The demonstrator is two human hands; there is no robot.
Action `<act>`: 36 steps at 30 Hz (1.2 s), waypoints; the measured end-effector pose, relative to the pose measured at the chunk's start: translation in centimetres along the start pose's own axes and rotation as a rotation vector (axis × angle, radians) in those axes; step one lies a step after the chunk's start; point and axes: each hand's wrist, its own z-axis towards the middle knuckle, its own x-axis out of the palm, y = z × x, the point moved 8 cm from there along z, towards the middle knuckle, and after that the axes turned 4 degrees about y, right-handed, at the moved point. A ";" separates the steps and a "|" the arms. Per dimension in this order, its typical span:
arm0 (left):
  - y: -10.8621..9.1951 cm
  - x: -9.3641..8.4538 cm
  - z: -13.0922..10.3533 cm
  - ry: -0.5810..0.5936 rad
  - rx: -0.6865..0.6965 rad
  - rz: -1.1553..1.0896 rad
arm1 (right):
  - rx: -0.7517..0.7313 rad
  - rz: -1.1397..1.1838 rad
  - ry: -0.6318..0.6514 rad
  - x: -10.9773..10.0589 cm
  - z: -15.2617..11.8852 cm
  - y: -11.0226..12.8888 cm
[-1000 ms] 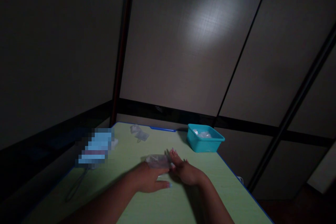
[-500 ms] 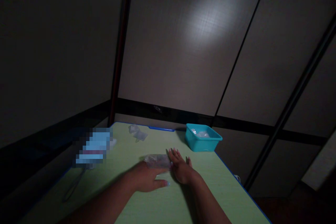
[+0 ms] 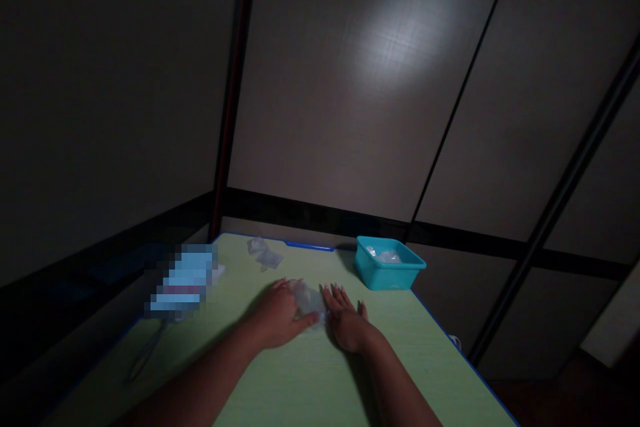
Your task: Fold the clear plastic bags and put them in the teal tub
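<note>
A clear, crinkled plastic bag [image 3: 311, 300] lies on the light green tabletop between my two hands. My left hand [image 3: 277, 317] rests at the bag's left side, fingers reaching forward and the thumb stretched across its near edge. My right hand [image 3: 347, 323] lies flat at the bag's right end, its fingers extended and spread. Both palms face down, and neither hand is closed round the bag. Parts of the bag are covered by the hands; whether anything is inside it I cannot tell.
A turquoise plastic basket [image 3: 389, 275] holding clear plastic pieces stands at the table's back right. Another crumpled plastic bag [image 3: 265, 253] lies at the back left. A blurred-out blue object [image 3: 183, 280] with a strap sits on the left edge. Dark wardrobe panels [image 3: 340, 93] rise behind.
My left hand has shifted forward and turned, its thumb now over the bag. The bag has bunched up and been partly uncovered between the hands. My right hand has barely moved.
</note>
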 end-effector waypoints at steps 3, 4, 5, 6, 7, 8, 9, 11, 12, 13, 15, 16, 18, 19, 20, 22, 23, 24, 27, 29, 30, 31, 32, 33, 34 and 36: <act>3.5 -1.8 0.1 -0.219 -0.300 -0.117 | 0.002 0.013 -0.004 0.0 0.0 0.0; 4.6 -2.0 0.0 -0.268 -0.383 -0.190 | 0.001 0.017 -0.004 0.0 0.0 0.0; 5.6 -1.9 -0.1 -0.302 -0.450 -0.274 | 0.000 0.021 -0.004 0.0 -0.1 0.1; 6.4 -1.7 -0.2 -0.317 -0.508 -0.363 | -0.002 0.023 -0.003 0.0 -0.1 0.1; 7.0 -1.3 -0.2 -0.308 -0.553 -0.449 | -0.005 0.025 -0.002 0.0 -0.1 0.1; 7.4 -0.8 -0.2 -0.284 -0.587 -0.517 | -0.007 0.025 -0.001 0.0 -0.1 0.1; 7.6 -0.2 -0.1 -0.247 -0.619 -0.566 | -0.008 0.024 0.001 0.0 -0.1 0.1; 7.7 0.8 -0.1 -0.182 -0.656 -0.613 | -0.006 0.020 0.003 0.0 -0.1 0.1; 7.7 1.1 -0.1 -0.171 -0.651 -0.621 | -0.005 0.019 0.002 0.0 -0.1 0.1; 7.7 1.3 -0.1 -0.171 -0.633 -0.626 | -0.006 0.019 0.001 0.0 -0.1 0.1; 7.7 1.4 0.1 -0.186 -0.577 -0.608 | -0.008 0.018 -0.001 0.0 -0.2 0.1; 7.7 1.3 0.1 -0.202 -0.539 -0.571 | -0.008 0.016 -0.001 0.0 -0.2 0.1; 7.7 1.0 0.2 -0.223 -0.475 -0.482 | -0.005 0.010 0.000 0.0 -0.2 0.2; 7.7 0.8 0.2 -0.231 -0.452 -0.443 | -0.003 0.007 0.002 0.0 -0.2 0.2; 7.7 0.5 0.2 -0.237 -0.433 -0.407 | -0.001 0.006 0.004 0.0 -0.2 0.1; 7.3 -0.1 0.2 -0.247 -0.406 -0.328 | -0.001 0.008 0.005 0.0 -0.2 0.2; 6.9 -0.5 0.1 -0.256 -0.388 -0.273 | -0.002 0.010 0.006 0.0 -0.2 0.2; 6.5 -0.9 0.1 -0.267 -0.367 -0.213 | -0.004 0.012 0.009 0.0 -0.1 0.2; 5.2 -1.5 -0.1 -0.263 -0.327 -0.077 | -0.002 0.013 0.022 0.0 -0.2 0.3; 4.7 -1.3 -0.1 -0.211 -0.318 -0.015 | 0.001 0.014 0.031 0.0 -0.3 0.4; 4.6 -1.0 -0.1 -0.181 -0.315 0.012 | 0.002 0.015 0.033 0.0 -0.4 0.4; 4.6 -0.8 -0.1 -0.154 -0.313 0.033 | 0.000 0.018 0.033 0.0 -0.4 0.4; 4.7 -0.6 -0.1 -0.132 -0.310 0.047 | -0.002 0.021 0.031 -0.1 -0.4 0.5; 4.8 -0.4 -0.1 -0.116 -0.305 0.053 | -0.003 0.024 0.027 -0.1 -0.5 0.5; 4.9 -0.2 -0.1 -0.103 -0.301 0.051 | -0.004 0.026 0.025 -0.2 -0.5 0.5; 5.2 0.3 0.0 -0.079 -0.295 0.034 | -0.004 0.024 0.026 -0.2 -0.5 0.5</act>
